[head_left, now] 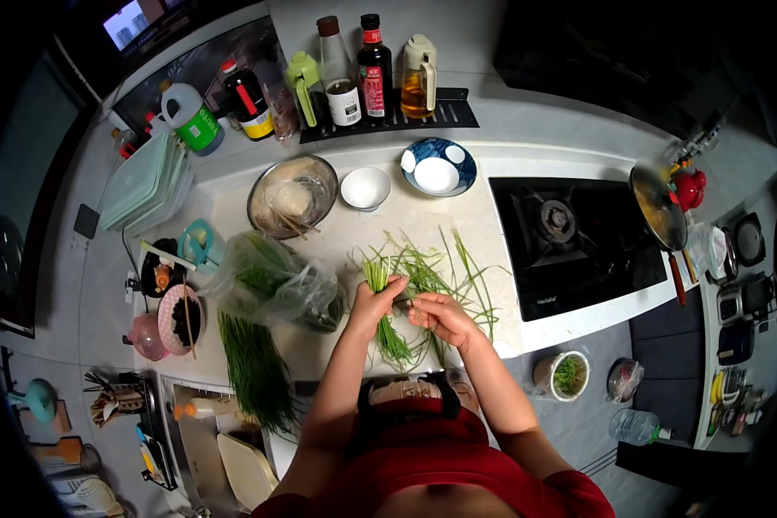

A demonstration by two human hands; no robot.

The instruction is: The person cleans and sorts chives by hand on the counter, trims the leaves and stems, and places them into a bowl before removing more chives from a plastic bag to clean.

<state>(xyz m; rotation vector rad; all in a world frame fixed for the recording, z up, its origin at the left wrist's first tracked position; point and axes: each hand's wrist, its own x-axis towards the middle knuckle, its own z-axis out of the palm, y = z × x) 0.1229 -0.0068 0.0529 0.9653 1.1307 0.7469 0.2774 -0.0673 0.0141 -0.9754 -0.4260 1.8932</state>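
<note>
Apparently, picking over is the step in hand: mid-frame, above the smooth cream worktop (350, 231), the left hand (374, 304) grips a slim bunch of long green stalks (375, 275); whether the right hand (445, 319), curled beside it, pinches anything is too fine to tell. The next move likely calls for a steady left hold.

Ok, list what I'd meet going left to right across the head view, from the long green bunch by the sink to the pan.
Long green bunch → left hand holding green stalks → right hand → burner → pan.
</note>
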